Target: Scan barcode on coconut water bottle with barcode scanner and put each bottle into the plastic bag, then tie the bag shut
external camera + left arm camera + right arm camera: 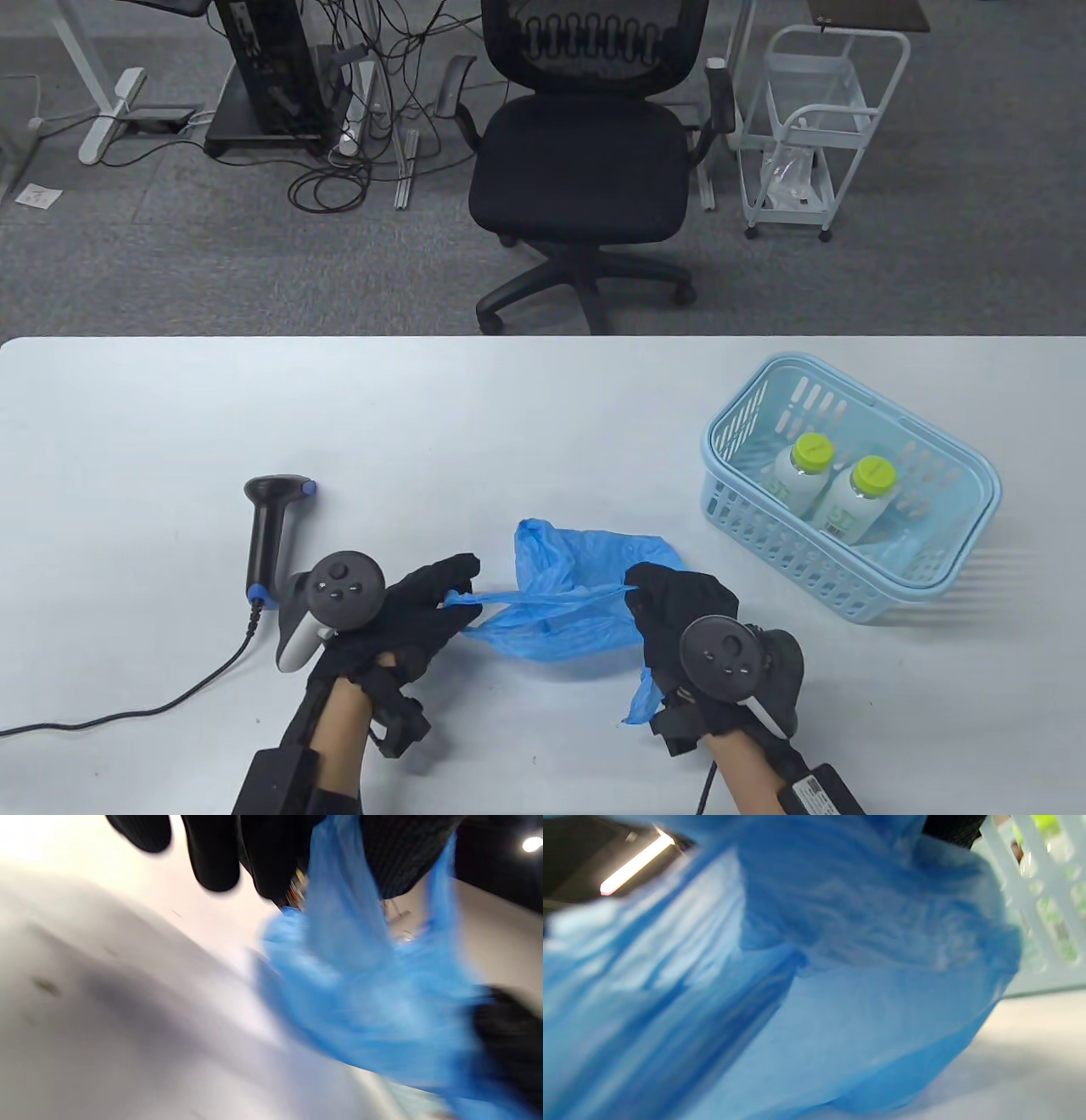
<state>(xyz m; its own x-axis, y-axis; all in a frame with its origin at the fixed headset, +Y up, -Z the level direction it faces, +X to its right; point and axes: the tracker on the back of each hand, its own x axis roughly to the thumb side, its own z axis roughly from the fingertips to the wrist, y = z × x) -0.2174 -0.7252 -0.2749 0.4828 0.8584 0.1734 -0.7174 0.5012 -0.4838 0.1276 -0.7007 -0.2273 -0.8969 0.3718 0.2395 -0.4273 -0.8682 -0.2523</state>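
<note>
A crumpled blue plastic bag (564, 594) lies on the white table (475, 424) between my hands. My left hand (428, 598) pinches one edge of the bag (373, 993) and my right hand (657, 598) grips the opposite edge, so the film is stretched between them. Blue film (806, 984) fills the right wrist view. Two coconut water bottles with green caps (804, 471) (859, 501) lie in a light blue basket (925, 586) at the right. The black barcode scanner (270, 535) lies on the table left of my left hand.
The scanner's black cable (136, 709) runs off to the left edge. A black office chair (585, 161) and a white cart (806, 127) stand beyond the table's far edge. The basket wall (1048, 904) shows close to the bag in the right wrist view.
</note>
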